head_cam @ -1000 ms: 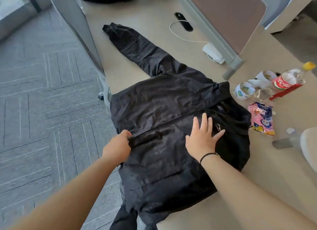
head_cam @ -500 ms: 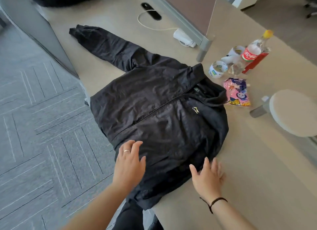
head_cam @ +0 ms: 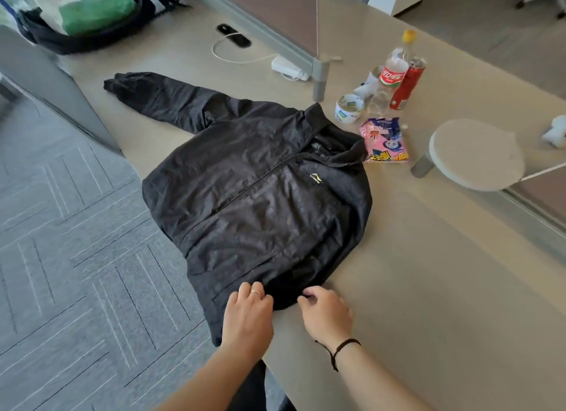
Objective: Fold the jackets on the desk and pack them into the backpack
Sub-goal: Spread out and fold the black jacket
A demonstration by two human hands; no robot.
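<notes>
A black zip-up jacket [head_cam: 260, 202] lies front up on the beige desk [head_cam: 428, 288], collar toward the far right. One sleeve [head_cam: 159, 98] stretches out to the far left. Its lower edge hangs over the desk's near edge. My left hand [head_cam: 248, 315] has its fingers curled over the jacket's bottom hem. Just to the right, my right hand [head_cam: 327, 314] pinches the same hem with bent fingers. A black backpack [head_cam: 61, 41] sits open at the far left corner with a green and white garment [head_cam: 85, 9] inside.
Beside the collar lie a pink snack packet [head_cam: 386, 141], a cup [head_cam: 349, 109], a clear bottle [head_cam: 393, 73] and a red can [head_cam: 407, 84]. A white round stand base [head_cam: 477, 156], a charger with cable [head_cam: 289, 67] and a divider panel [head_cam: 275, 9] stand farther back. Carpeted floor [head_cam: 76, 257] is left of the desk.
Both hands have slid from the middle of the jacket down to its bottom hem and come close together, fingers now curled. The view has shifted back, showing the backpack.
</notes>
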